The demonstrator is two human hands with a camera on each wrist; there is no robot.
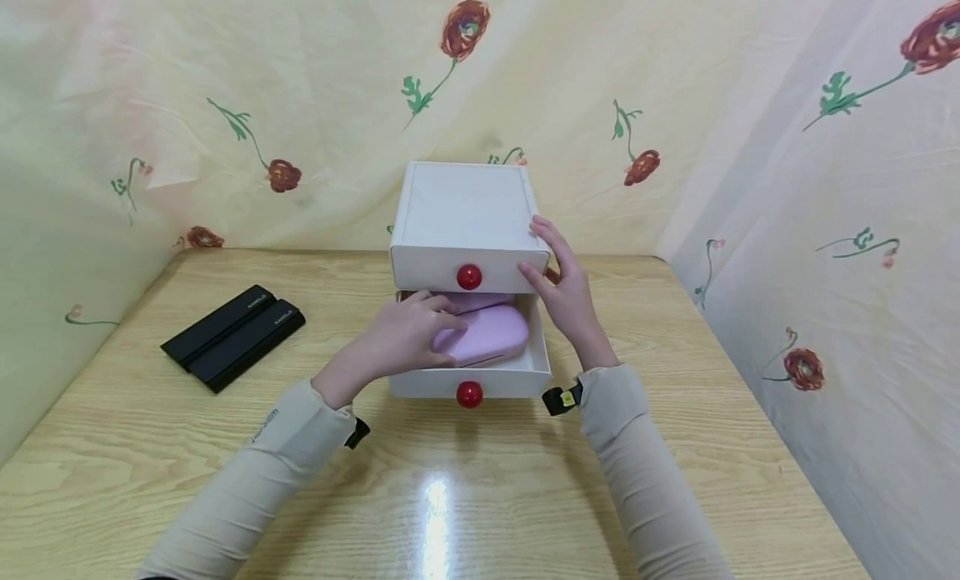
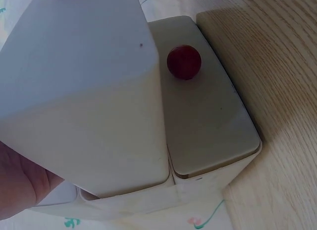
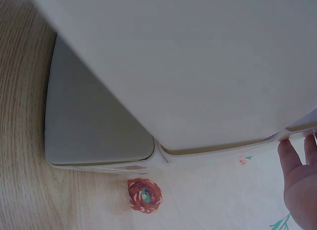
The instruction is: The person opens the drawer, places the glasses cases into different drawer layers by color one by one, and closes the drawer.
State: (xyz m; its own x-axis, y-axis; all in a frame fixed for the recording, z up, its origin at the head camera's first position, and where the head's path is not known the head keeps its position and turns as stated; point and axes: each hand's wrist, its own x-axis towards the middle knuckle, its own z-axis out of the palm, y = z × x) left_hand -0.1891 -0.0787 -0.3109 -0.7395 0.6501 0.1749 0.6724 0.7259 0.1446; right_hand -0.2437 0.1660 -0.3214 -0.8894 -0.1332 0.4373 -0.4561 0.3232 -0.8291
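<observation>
A white drawer cabinet (image 1: 465, 205) with red knobs stands on the table, its middle drawer (image 1: 420, 383) pulled out. Inside that drawer lies a light purple case (image 1: 491, 334) with rounded ends; another light purple item (image 1: 480, 300) shows behind it. My left hand (image 1: 401, 334) reaches in over the drawer's left side and grips the case's left end, thumb at the near side and fingers on top. The right hand (image 1: 566, 297) rests at the cabinet's upper right corner, thumb on the front and a finger along the top edge. In the right wrist view, fingertips (image 3: 285, 145) touch the cabinet's side.
Two black slim boxes (image 1: 232, 334) lie side by side on the wooden table (image 1: 360, 513) at the left. Below the pulled-out drawer, a bottom drawer (image 2: 208, 116) with a red knob is closed. Floral cloth (image 1: 337, 80) hangs behind and at both sides.
</observation>
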